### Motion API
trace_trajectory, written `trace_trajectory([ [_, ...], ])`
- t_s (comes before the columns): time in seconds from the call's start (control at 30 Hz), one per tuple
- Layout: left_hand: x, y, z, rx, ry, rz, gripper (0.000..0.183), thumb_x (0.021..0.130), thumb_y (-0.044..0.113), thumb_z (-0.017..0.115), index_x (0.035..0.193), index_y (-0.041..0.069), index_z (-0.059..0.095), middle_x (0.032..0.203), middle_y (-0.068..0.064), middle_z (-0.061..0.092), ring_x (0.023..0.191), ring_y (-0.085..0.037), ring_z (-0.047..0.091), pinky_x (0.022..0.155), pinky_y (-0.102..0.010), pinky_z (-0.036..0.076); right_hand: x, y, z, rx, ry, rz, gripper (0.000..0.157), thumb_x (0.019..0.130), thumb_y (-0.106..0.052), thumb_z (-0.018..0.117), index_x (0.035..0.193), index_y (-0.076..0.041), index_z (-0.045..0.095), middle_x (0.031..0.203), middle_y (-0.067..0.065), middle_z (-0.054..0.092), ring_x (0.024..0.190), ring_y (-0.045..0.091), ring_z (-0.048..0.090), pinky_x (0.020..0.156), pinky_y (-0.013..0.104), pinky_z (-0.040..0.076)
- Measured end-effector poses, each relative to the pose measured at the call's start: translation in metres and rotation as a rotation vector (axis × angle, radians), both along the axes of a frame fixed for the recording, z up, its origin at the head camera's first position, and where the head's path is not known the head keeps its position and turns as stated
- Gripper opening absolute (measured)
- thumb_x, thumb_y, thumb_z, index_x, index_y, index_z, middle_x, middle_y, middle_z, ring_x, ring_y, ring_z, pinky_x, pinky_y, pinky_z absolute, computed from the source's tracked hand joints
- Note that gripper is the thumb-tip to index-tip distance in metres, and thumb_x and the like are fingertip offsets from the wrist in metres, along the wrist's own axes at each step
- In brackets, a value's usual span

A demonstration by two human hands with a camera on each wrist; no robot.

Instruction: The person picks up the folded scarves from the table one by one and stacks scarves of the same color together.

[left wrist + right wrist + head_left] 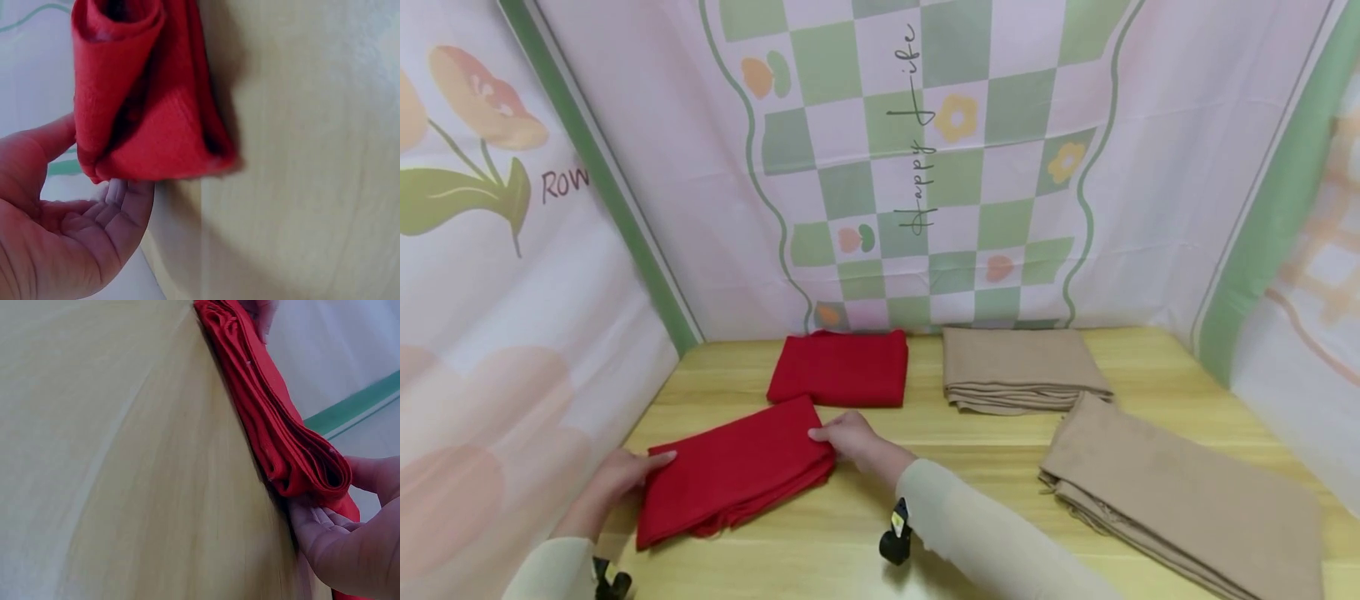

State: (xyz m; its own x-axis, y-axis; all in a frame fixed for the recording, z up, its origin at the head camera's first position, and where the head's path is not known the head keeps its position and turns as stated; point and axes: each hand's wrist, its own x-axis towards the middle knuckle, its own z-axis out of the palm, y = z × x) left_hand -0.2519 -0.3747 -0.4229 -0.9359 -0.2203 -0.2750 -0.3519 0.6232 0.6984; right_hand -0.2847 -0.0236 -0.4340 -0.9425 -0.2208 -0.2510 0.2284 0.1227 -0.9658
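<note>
A folded red cloth [737, 471] lies slanted at the front left of the table, its layered edge facing the person. At its left end my left hand [617, 477] grips it, thumb on top; in the left wrist view the fingers [128, 212] curl beneath the fold. My right hand [853, 437] holds the opposite end, thumb on the upper face. In the right wrist view, that hand's fingers [306, 519] reach under the stacked layers. Behind it rests a second folded red cloth [842, 368], close to the held cloth's far corner.
To the right, a folded beige cloth [1018, 367] sits at the back, and another beige cloth [1187, 500] lies slanted in front of it. All are on a wood-grain table [925, 450]. Printed fabric curtains [895, 167] enclose the back and both sides.
</note>
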Motion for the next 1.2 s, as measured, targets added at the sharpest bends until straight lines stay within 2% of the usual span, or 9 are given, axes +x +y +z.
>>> trace_trajectory([
  [0.13,0.000,0.000,0.002,0.024,-0.061,-0.004,0.038,0.090,0.036,0.065,0.068,0.010,0.049,0.061,0.002,0.044,0.058,-0.013,0.047,0.057,-0.026,0.042,-0.002,0.000,0.000,-0.077,-0.051,0.018,0.022,0.090,-0.009,0.069,0.103,0.009,0.065,0.084,0.012,0.071,0.080,0.021,0.069,0.075,0.036,0.057],
  [0.23,0.001,0.001,0.004,0.053,-0.080,-0.020,0.036,0.093,0.035,0.062,0.069,0.010,0.052,0.063,0.001,0.049,0.059,-0.013,0.049,0.057,-0.026,0.044,-0.002,-0.002,0.002,-0.087,-0.077,0.018,0.025,0.091,-0.011,0.068,0.106,0.009,0.063,0.086,0.012,0.070,0.082,0.022,0.069,0.076,0.037,0.057],
  [0.47,0.003,0.001,0.003,0.159,-0.067,-0.063,0.034,0.096,0.029,0.060,0.069,0.008,0.057,0.064,-0.001,0.056,0.058,-0.012,0.054,0.056,-0.026,0.048,-0.004,-0.009,0.004,-0.075,-0.083,0.012,0.028,0.092,-0.014,0.067,0.110,0.007,0.061,0.089,0.010,0.069,0.079,0.018,0.067,0.075,0.034,0.056],
  [0.6,0.001,0.000,0.002,0.215,-0.054,-0.086,0.037,0.097,0.027,0.058,0.087,-0.009,0.062,0.071,-0.003,0.061,0.065,-0.013,0.060,0.062,-0.029,0.053,-0.005,-0.013,0.001,-0.096,-0.078,0.009,0.028,0.093,-0.012,0.066,0.112,0.008,0.061,0.091,0.010,0.069,0.080,0.017,0.066,0.075,0.033,0.055],
  [0.7,0.000,-0.003,-0.001,0.230,-0.050,-0.110,0.051,0.099,0.026,0.056,0.110,-0.023,0.053,0.078,-0.004,0.065,0.072,-0.014,0.063,0.068,-0.032,0.055,-0.007,-0.015,-0.001,-0.107,-0.087,-0.005,0.028,0.093,-0.011,0.066,0.111,0.009,0.060,0.090,0.010,0.069,0.080,0.017,0.066,0.075,0.032,0.055],
  [0.77,-0.001,-0.003,-0.002,0.231,-0.051,-0.108,0.056,0.099,0.026,0.056,0.118,-0.026,0.046,0.080,-0.004,0.065,0.075,-0.015,0.064,0.070,-0.033,0.055,-0.007,-0.016,-0.001,-0.112,-0.095,-0.017,0.028,0.093,-0.011,0.066,0.111,0.008,0.060,0.090,0.010,0.069,0.080,0.017,0.066,0.075,0.031,0.055],
  [0.87,-0.001,-0.005,-0.002,0.219,-0.053,-0.112,0.052,0.099,0.025,0.055,0.115,-0.024,0.049,0.079,-0.003,0.064,0.074,-0.014,0.062,0.069,-0.032,0.054,-0.008,-0.017,-0.001,-0.134,-0.115,-0.027,0.028,0.092,-0.011,0.066,0.111,0.009,0.060,0.090,0.011,0.070,0.082,0.019,0.068,0.076,0.032,0.056],
  [1.03,0.000,-0.006,-0.002,0.226,-0.058,-0.103,0.040,0.099,0.027,0.057,0.101,-0.012,0.061,0.076,-0.002,0.063,0.071,-0.013,0.059,0.066,-0.030,0.052,-0.006,-0.017,-0.002,-0.170,-0.141,-0.038,0.029,0.092,-0.010,0.067,0.112,0.010,0.061,0.090,0.013,0.070,0.084,0.023,0.069,0.076,0.035,0.056],
  [1.2,0.000,-0.008,-0.004,0.237,-0.064,-0.103,0.032,0.098,0.027,0.059,0.091,-0.004,0.064,0.075,-0.001,0.061,0.071,-0.013,0.059,0.066,-0.029,0.052,-0.006,-0.016,-0.002,-0.154,-0.143,-0.062,0.029,0.090,-0.009,0.069,0.111,0.010,0.061,0.089,0.013,0.070,0.082,0.023,0.068,0.075,0.035,0.057],
])
